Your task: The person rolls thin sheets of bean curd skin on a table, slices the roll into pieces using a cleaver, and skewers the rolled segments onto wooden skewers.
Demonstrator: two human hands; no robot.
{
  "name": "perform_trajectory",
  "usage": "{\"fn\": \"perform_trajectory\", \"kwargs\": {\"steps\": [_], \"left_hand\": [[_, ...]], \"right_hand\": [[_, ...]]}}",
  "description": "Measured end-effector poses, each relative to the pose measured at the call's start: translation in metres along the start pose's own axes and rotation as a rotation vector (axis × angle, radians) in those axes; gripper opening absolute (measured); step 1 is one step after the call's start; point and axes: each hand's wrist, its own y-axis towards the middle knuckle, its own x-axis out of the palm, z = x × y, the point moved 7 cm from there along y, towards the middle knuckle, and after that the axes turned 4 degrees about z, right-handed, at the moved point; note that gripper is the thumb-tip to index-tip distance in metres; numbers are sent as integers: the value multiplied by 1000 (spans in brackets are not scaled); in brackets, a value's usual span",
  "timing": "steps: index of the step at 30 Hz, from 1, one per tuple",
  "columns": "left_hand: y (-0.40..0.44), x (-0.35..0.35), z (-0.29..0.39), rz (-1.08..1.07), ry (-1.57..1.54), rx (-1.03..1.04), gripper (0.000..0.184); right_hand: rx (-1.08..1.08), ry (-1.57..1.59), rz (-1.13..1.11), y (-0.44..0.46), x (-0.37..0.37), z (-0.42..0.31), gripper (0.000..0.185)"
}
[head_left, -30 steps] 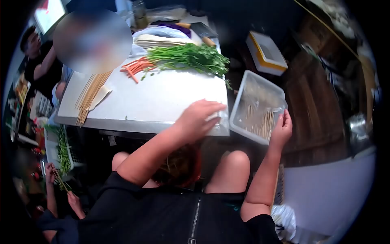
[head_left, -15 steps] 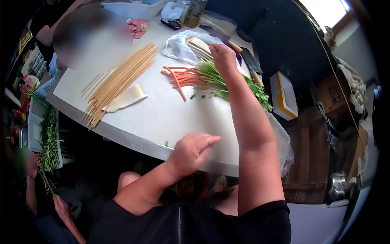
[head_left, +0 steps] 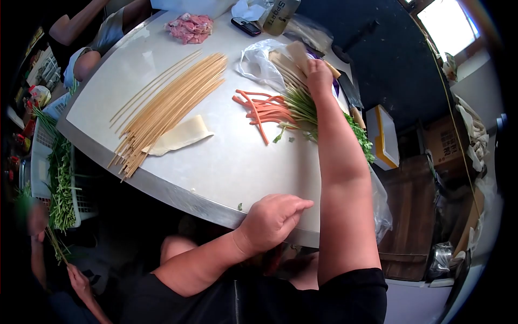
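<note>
We are pinching a tofu-skin sheet (head_left: 297, 53) by its edge in our right hand (head_left: 319, 76), apparently holding it clear of the stack (head_left: 280, 66) beside that hand. Our left hand (head_left: 272, 218) is hanging curled over the edge of the tabletop (head_left: 221, 170); whether it is gripping anything, we cannot tell.

The wearer's two hands (head_left: 274, 218) (head_left: 319, 78) show right of centre; one pale sheet (head_left: 186, 135), left of centre; one phone (head_left: 246, 26), top.
</note>
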Motion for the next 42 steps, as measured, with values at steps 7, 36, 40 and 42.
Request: {"fn": "perform_trajectory", "kwargs": {"steps": [7,36,40,42], "left_hand": [[2,7,4,-24,-87,-93,20],[-17,-74,-19,-382,-133,-615,64],[-15,-80,-20,-377,-41,-587,59],[-14,-80,-20,-385,-24,-558,57]], "right_hand": [[432,1196,416,22,-142,20,31],[-230,175,-363,-297,-227,-61,29],[-193,182,-362,-301,-226,-55,31],[-210,141,-360,-300,-225,-54,32]]}}
